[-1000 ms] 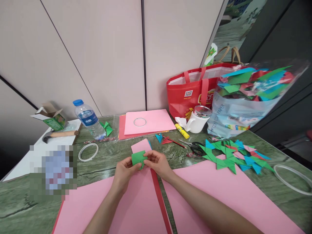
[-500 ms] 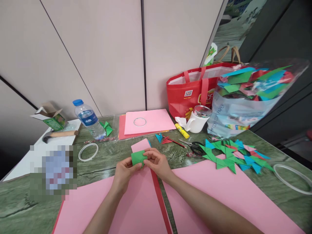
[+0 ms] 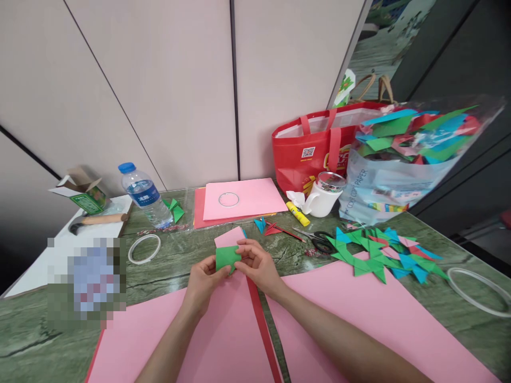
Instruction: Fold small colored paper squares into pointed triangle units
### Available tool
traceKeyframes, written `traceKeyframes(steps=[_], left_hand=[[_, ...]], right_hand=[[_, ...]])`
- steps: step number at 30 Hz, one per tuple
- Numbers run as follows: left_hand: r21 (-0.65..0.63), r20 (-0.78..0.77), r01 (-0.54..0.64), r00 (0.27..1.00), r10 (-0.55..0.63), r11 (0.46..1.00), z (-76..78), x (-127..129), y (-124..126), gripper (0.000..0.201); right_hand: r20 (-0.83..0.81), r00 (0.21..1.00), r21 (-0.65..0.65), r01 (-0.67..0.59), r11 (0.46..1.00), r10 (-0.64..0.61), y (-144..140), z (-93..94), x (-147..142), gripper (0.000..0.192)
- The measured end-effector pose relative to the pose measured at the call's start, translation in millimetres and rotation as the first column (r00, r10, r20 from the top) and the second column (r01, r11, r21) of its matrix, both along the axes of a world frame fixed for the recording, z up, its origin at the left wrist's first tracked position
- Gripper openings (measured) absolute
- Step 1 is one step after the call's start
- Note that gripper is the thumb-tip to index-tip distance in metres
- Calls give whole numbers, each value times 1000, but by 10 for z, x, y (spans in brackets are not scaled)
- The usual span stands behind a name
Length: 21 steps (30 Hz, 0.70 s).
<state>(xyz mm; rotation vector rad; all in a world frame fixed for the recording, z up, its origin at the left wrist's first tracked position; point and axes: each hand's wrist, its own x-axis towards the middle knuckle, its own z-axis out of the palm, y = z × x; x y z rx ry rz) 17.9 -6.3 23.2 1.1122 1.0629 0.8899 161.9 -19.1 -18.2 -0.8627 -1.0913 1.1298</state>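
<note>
Both of my hands pinch a small folded green paper (image 3: 227, 257) just above the table's middle. My left hand (image 3: 204, 282) grips its lower left edge with thumb and fingers. My right hand (image 3: 257, 265) holds its right side, fingertips curled over the top edge. Under my hands lie large pink sheets (image 3: 223, 340) and a dark red paper strip (image 3: 261, 324). A small pink square (image 3: 229, 237) lies just behind the green piece.
Folded green, blue and pink paper shapes (image 3: 383, 254) are piled at the right beside scissors (image 3: 319, 239). Further back stand a white mug (image 3: 324, 196), glue stick (image 3: 297, 214), red bag (image 3: 315, 149), water bottle (image 3: 143, 196) and a plastic bag of papers (image 3: 403, 159). White rings (image 3: 144, 248) lie about.
My fingers have shifted slightly on the green paper, and the piece sits a little higher and flatter than before. Nothing else on the table has moved.
</note>
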Motion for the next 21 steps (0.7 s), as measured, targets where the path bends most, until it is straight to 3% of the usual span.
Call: traceKeyframes(steps=[7, 13, 21], left_hand=[[50, -96, -4, 995, 9, 999, 19, -10, 4, 26], [85, -206, -2, 978, 20, 996, 93, 25, -20, 21], [112, -169, 1, 986, 18, 994, 45, 19, -1, 26]], right_hand=[[0, 999, -84, -34, 996, 35, -15, 32, -4, 33], [27, 1000, -94, -1, 996, 3, -17, 38, -3, 31], [75, 994, -113, -70, 991, 79, -40, 51, -11, 34]])
